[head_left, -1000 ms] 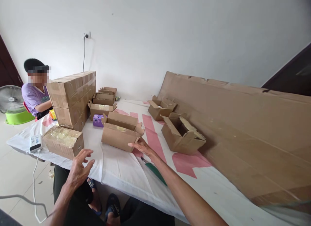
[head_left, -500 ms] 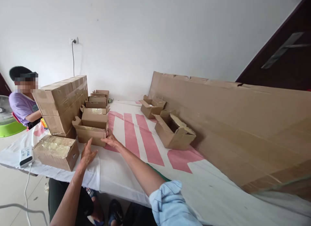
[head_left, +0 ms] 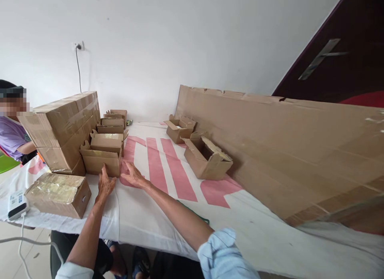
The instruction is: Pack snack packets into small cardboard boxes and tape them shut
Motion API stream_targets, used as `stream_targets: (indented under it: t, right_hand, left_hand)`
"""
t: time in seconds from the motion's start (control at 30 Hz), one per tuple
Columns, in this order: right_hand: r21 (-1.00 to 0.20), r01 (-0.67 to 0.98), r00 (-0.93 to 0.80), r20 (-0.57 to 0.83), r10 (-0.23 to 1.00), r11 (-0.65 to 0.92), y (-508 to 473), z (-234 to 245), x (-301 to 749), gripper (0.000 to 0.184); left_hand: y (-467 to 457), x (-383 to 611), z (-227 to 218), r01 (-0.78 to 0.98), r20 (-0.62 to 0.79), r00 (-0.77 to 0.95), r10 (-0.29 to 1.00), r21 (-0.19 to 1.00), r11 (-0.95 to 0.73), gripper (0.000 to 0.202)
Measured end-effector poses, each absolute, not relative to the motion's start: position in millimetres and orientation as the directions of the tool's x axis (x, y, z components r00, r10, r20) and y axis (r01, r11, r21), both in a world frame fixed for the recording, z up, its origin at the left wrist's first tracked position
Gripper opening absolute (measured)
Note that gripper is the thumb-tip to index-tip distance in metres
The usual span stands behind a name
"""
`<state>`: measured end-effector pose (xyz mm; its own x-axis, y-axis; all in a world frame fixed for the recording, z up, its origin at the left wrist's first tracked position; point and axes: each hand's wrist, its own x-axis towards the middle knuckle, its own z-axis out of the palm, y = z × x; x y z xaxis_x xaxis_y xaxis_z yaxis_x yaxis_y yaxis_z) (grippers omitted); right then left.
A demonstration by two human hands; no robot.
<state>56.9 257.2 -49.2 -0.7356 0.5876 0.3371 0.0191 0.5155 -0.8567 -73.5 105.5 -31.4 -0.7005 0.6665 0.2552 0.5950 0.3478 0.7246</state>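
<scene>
An open-topped cardboard box [head_left: 100, 163] stands at the near end of a row of similar open boxes [head_left: 108, 139]. My left hand [head_left: 105, 185] is at its front face, fingers apart, with the fingertips against or very close to the cardboard. My right hand [head_left: 133, 175] is just off the box's right end, fingers spread over the cloth and holding nothing. A closed, taped box [head_left: 58, 193] lies left of my left hand, near the table edge.
Taped cartons [head_left: 64, 131] are stacked at the left. Two open boxes [head_left: 207, 163] stand by a long cardboard panel [head_left: 270, 151] on the right. A white device [head_left: 17, 205] with a cable sits at the left edge. A person [head_left: 13, 131] sits at far left.
My right hand has come away from the box's right end and now hovers beside it. My left hand has moved up to the box's front face. The view has turned slightly right.
</scene>
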Motion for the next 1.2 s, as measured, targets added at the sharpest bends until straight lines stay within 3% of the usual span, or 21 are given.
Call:
stream_targets:
  t: [0.33,0.5,0.7,0.93,1.07,1.13,1.2]
  right_hand:
    - [-0.703,0.327,-0.668,0.300,0.681,0.631,236,-69,242,0.025]
    - [-0.493,0.529,-0.661,0.271,0.700,0.690,221,-85,298,0.027]
    - [-0.352,0.604,-0.589,0.407,0.698,0.715,211,-115,319,0.027]
    - [-0.313,0.580,-0.567,0.508,0.648,0.752,219,-137,327,0.029]
    - [-0.361,0.565,-0.565,0.486,0.666,0.743,218,-135,335,0.031]
    - [-0.373,0.567,-0.563,0.476,0.676,0.735,216,-132,341,0.031]
    - [-0.366,0.573,-0.565,0.472,0.677,0.734,212,-131,347,0.030]
  left_hand:
    - [114,-69,-15,0.563,0.141,-0.720,0.679,0.692,0.453,0.106]
    - [125,-69,-7,0.547,0.097,-0.722,0.685,0.686,0.480,0.110]
    - [111,-67,0,0.568,0.100,-0.697,0.710,0.681,0.462,0.106]
    - [51,-49,25,0.701,0.281,-0.589,0.757,0.645,0.306,0.057]
    - [-9,-56,60,0.803,0.487,-0.519,0.702,0.558,0.207,0.035]
    - [-40,-76,80,0.837,0.584,-0.532,0.613,0.474,0.275,0.033]
    - [-69,-105,97,0.778,0.560,-0.628,0.540,0.431,0.458,0.034]
